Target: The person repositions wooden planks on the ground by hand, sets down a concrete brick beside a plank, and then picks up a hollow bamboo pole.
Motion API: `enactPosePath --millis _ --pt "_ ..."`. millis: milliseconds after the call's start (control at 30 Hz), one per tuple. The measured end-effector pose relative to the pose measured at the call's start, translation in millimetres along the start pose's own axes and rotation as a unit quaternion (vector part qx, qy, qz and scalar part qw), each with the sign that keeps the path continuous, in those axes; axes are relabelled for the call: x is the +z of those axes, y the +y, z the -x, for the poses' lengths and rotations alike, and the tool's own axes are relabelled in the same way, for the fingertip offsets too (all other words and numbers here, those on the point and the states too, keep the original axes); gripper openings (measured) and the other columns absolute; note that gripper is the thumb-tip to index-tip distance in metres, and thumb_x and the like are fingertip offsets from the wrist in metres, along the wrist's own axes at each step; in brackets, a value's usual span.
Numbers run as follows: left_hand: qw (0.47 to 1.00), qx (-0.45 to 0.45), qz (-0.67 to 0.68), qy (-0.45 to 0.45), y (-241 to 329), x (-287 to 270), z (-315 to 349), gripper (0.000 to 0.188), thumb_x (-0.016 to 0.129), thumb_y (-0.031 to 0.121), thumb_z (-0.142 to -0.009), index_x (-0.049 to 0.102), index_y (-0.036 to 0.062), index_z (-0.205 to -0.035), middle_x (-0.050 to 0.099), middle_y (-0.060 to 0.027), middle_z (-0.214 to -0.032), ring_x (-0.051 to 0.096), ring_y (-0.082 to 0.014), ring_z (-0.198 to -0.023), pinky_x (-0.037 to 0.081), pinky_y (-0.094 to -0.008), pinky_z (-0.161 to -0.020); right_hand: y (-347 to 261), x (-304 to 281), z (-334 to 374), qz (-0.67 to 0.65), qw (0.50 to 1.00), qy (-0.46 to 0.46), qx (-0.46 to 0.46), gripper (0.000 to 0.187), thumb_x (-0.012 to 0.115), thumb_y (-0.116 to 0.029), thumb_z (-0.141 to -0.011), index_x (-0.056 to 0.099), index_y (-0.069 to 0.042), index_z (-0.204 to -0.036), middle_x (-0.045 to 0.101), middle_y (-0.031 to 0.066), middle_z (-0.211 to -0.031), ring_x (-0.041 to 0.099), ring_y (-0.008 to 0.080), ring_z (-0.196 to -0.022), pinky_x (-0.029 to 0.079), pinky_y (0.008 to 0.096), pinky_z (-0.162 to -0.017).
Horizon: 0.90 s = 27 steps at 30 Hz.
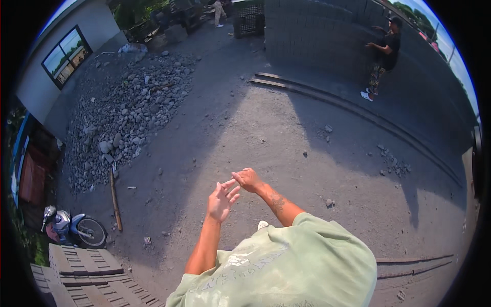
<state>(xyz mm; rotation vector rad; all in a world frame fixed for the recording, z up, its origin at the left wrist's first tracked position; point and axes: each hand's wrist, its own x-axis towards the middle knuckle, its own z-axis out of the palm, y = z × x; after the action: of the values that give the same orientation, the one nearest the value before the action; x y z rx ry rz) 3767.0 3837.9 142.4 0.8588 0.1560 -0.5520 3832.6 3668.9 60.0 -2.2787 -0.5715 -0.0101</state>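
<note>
Both of my hands are raised in front of my body over bare grey ground. My left hand (220,204) shows its palm, with the fingers spread and nothing held. Just right of it, my right hand (248,180) is mostly curled, one finger pointing toward my left fingertips. The two hands come very close there; whether they touch I cannot tell. No object shows in the right hand, though its palm side is hidden.
A gravel heap (128,102) rises at the left, with a wooden pole (115,199) by its foot. A motorcycle (74,227) stands near stacked blocks (84,263). Long rails (353,107) lie before a dark block wall (317,41), where another person (387,51) stands.
</note>
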Motion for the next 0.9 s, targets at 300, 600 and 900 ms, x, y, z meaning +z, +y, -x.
enactPosePath --millis 300,600,900 --pt "0.929 0.148 -0.110 0.322 69 -165 23 0.038 0.052 0.037 -0.091 0.063 0.0001 -0.094 0.049 0.0042 -0.054 0.044 -0.0053 -0.045 0.039 -0.0225 -0.046 166 23 124 -0.009 0.865 -0.292 0.408 0.026 0.056 -0.021 -0.089 0.064 -0.003 -0.106 0.069 0.0120 -0.074 0.066 0.0197 -0.058 0.053 0.0329 -0.056" --pt "0.889 0.111 0.110 0.430 139 -304 -13 0.039 0.050 0.040 -0.091 0.058 0.0041 -0.102 0.027 0.0065 -0.046 0.022 -0.0056 -0.037 0.025 -0.0235 -0.038 173 43 53 -0.036 0.837 0.122 0.532 0.037 0.051 -0.034 -0.088 0.069 -0.003 -0.080 0.056 0.0110 -0.051 0.059 0.0196 -0.046 0.050 0.0343 -0.051" --pt "0.898 0.152 -0.309 0.273 287 -272 -153 0.033 0.051 0.031 -0.091 0.063 0.0015 -0.101 0.042 0.0033 -0.053 0.039 -0.0058 -0.043 0.032 -0.0225 -0.040 112 106 -150 -0.074 0.876 0.101 0.467 0.035 0.052 -0.037 -0.086 0.067 -0.006 -0.091 0.068 0.0087 -0.070 0.066 0.0206 -0.065 0.050 0.0354 -0.068"
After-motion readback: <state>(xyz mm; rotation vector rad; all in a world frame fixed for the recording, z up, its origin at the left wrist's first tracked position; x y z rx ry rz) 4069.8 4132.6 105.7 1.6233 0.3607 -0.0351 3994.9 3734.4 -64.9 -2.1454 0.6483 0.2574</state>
